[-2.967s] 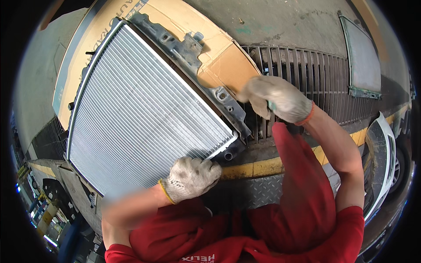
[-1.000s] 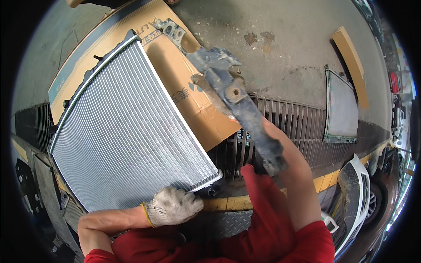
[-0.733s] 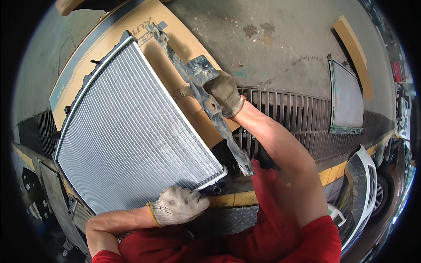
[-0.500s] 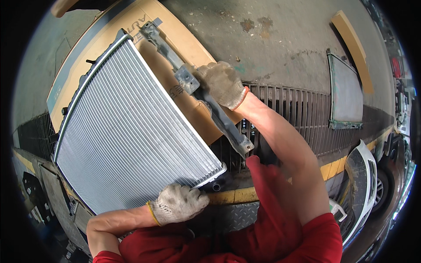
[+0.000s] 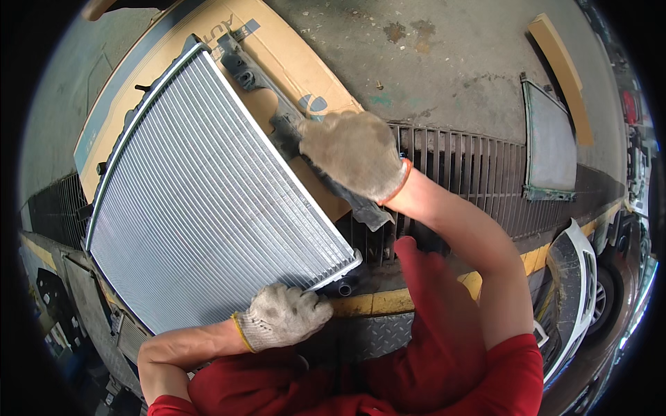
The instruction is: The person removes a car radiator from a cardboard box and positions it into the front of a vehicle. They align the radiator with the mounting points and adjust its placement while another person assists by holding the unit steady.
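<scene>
A silver finned radiator point(image 5: 215, 194) leans in front of me, its near corner with a dark pipe stub point(image 5: 345, 288) by my legs. Wrapped in a pale knit glove, my left hand point(image 5: 288, 315) has its fingers curled over the radiator's near edge. My right hand point(image 5: 354, 152), in a soiled glove, is closed around the middle of a long dark bracket bar point(image 5: 277, 111). That bar runs alongside the radiator's right edge. Its middle is covered by the glove; both ends show.
Flattened cardboard point(image 5: 305, 62) lies under the radiator and bar. A floor grate point(image 5: 465, 166) crosses behind a yellow-painted edge point(image 5: 388, 302). To the right are a flat grey panel point(image 5: 551, 142), a cardboard strip point(image 5: 560, 76) and a white bumper point(image 5: 579, 312) near a car wheel point(image 5: 603, 298).
The bracket bar has been rolled about its length, showing a different face. My right hand has come slightly nearer to me with it. My left hand stays at the radiator's edge.
</scene>
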`<state>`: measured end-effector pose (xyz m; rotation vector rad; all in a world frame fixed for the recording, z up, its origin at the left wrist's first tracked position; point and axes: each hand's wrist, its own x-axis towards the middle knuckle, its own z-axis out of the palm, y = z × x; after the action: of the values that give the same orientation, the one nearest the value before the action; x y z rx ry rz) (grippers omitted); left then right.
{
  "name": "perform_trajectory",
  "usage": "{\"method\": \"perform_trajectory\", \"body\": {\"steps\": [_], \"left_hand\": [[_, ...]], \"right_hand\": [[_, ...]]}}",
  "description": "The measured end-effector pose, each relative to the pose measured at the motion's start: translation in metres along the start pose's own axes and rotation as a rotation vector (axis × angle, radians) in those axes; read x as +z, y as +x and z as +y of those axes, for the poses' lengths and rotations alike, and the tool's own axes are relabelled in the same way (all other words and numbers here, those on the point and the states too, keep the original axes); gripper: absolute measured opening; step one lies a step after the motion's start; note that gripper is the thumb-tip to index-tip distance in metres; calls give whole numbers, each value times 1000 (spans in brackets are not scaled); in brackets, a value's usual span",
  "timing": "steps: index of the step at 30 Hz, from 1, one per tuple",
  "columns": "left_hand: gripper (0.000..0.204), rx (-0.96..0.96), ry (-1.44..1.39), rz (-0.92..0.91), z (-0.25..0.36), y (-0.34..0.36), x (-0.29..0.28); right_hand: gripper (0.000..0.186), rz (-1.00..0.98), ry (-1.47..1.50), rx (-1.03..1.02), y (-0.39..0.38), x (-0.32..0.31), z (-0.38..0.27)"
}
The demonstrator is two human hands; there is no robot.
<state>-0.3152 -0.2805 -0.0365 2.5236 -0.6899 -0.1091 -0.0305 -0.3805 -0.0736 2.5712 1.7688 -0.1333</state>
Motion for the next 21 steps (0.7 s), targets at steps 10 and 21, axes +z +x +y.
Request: {"method": "perform_trajectory", "body": {"steps": [10,21], "left_hand": [[21,0,-69,-38,-1,3,-4],[26,2,43,-46,0,4,-7]], "right_hand": [[50,-48,-23,188,-19,24,-22],[21,117,523,28,-27,53,21]]}}
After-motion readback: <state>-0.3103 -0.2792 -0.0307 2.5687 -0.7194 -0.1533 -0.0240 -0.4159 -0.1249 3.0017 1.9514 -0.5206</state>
